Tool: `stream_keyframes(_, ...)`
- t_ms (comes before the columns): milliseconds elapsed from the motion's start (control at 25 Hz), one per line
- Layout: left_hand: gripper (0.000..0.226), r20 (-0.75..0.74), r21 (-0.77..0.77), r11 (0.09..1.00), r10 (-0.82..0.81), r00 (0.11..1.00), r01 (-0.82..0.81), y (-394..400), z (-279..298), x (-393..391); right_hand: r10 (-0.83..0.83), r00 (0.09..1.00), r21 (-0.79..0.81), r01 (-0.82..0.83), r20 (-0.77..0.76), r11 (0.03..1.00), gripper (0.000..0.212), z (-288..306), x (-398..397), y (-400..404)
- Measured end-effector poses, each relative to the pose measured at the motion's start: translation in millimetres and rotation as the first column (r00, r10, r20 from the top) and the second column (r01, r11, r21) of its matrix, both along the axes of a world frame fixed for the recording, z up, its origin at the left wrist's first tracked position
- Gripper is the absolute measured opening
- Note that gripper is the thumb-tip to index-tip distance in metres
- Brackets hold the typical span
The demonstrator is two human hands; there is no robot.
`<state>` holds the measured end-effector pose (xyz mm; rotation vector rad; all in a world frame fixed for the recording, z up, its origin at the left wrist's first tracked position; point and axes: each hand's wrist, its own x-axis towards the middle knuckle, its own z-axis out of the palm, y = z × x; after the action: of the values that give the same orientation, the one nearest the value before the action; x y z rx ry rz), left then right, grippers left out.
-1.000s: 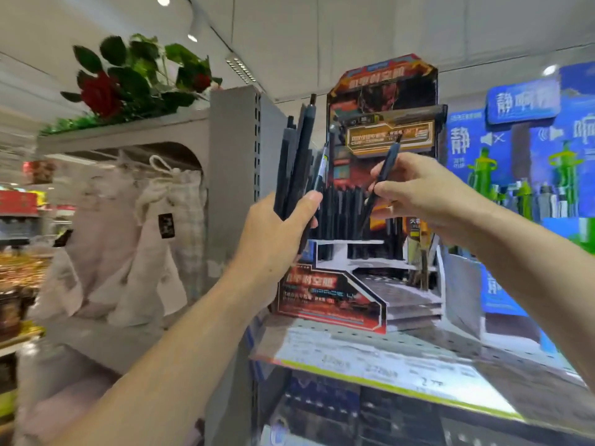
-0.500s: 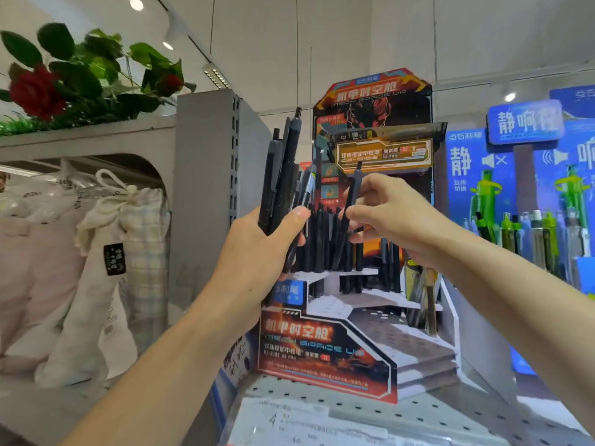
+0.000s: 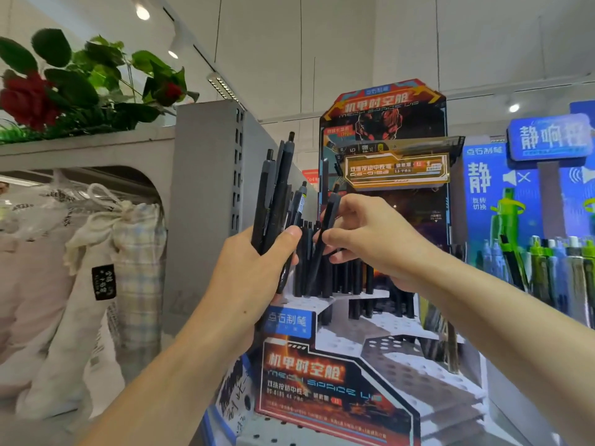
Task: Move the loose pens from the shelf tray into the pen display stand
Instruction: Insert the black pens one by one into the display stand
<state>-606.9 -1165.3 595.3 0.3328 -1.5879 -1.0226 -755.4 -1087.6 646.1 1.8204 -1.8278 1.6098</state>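
Right hand [image 3: 370, 239] pinches a single black pen [image 3: 323, 239] between thumb and fingers, barrel tilted slightly, lower end pointing down toward the top tier of the pen display stand [image 3: 338, 391]. Left hand [image 3: 254, 268] is clenched around a bundle of black pens [image 3: 277, 194], held upright just left of the stand, clicker ends uppermost. One pen in the bundle carries a yellow label.

Head view: the stand is a stepped cardboard unit with perforated tiers. A row of black pens [image 3: 351, 278] already stands in the top tier, directly behind and below the right hand. The lower tiers [image 3: 418, 375] show many open holes. The shelf tray is not identifiable in this view.

Step in hand, as judged: insertion of one pen into a hole of the upper tier. Whether the tip has entered a hole cannot be told; the neighbouring pens hide it.

Next move calls for aligning the tip with a free hole, bringing the barrel upright, pressing down until seated, then releasing and drawing another pen from the left-hand bundle.
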Motion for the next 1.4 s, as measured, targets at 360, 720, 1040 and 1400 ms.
stream_keyframes(360, 0.023, 0.031, -0.006, 0.999, -0.037, 0.999, 0.037, -2, -4, -1, -0.049, 0.998, 0.126, 0.054, -0.044, 0.991, 0.018, 0, 1, -8)
stream_keyframes(720, 0.024, 0.028, 0.013, 0.998, -0.054, 0.998, 0.054, -5, -2, -1, -0.178, 0.969, 0.135, 0.202, -0.174, 0.970, 0.018, -2, 12, -23)
stream_keyframes(1040, 0.017, -0.014, 0.010, 0.995, -0.096, 0.995, 0.096, -2, -1, -1, -0.204, 0.971, 0.292, 0.233, -0.129, 0.927, 0.029, 5, 12, -17)
stream_keyframes(1400, 0.033, 0.001, -0.021, 0.996, -0.086, 0.996, 0.086, 0, -5, -3, -0.131, 0.979, 0.390, 0.184, -0.158, 0.902, 0.024, 0, 10, -12)
